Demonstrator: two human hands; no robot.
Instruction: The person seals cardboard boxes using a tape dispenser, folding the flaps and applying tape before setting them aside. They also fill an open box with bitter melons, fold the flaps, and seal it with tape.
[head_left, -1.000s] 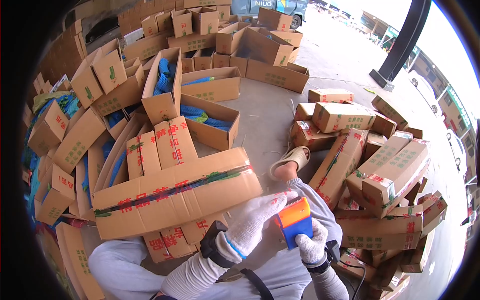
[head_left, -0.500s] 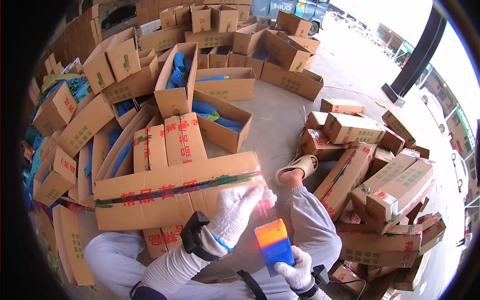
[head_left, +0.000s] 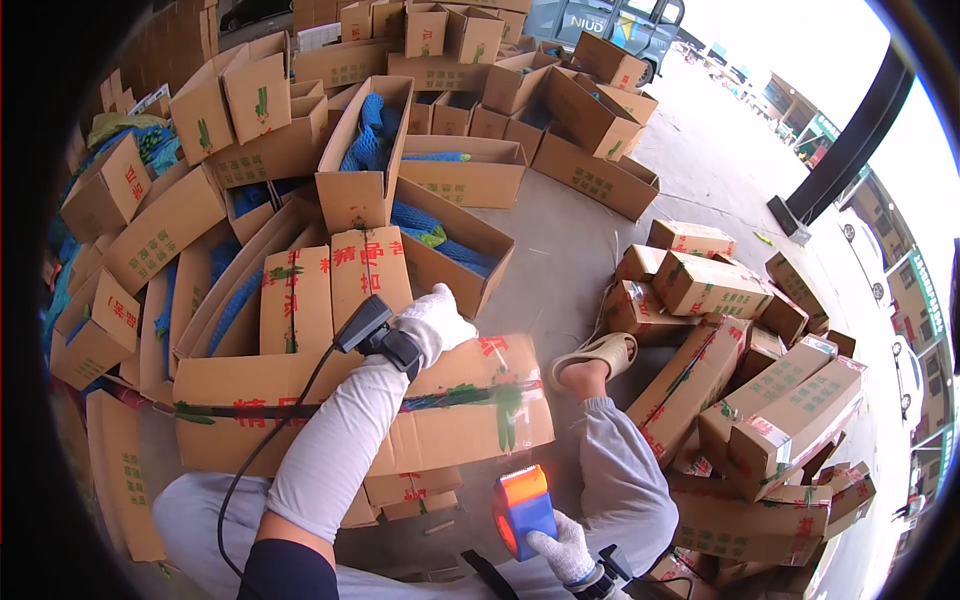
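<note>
A long carton [head_left: 470, 425] with red characters and a dark strip along its middle lies crosswise before me. My left hand [head_left: 435, 325], in a white knit glove, is at its far edge, fingers curled over the cardboard and partly hidden. My gloved right hand [head_left: 565, 552] is closed around the blue body of a tape dispenser [head_left: 524, 512]. The dispenser's orange toothed head points up, just below the carton's near right edge. Clear tape shines over green print at the carton's right end. Other closed cartons [head_left: 368, 275] lie beyond and beneath it.
Open cartons [head_left: 455, 185], some holding blue-netted green produce, crowd the left and back. Closed cartons [head_left: 690, 390] are piled at the right, beside my sandalled foot [head_left: 590, 365]. A dark post [head_left: 850, 140] and a parked vehicle [head_left: 600, 25] are farther back.
My left hand has moved from the carton's right end to its far edge. The carton has shifted slightly nearer, and the dispenser has moved a little down and left, away from it.
</note>
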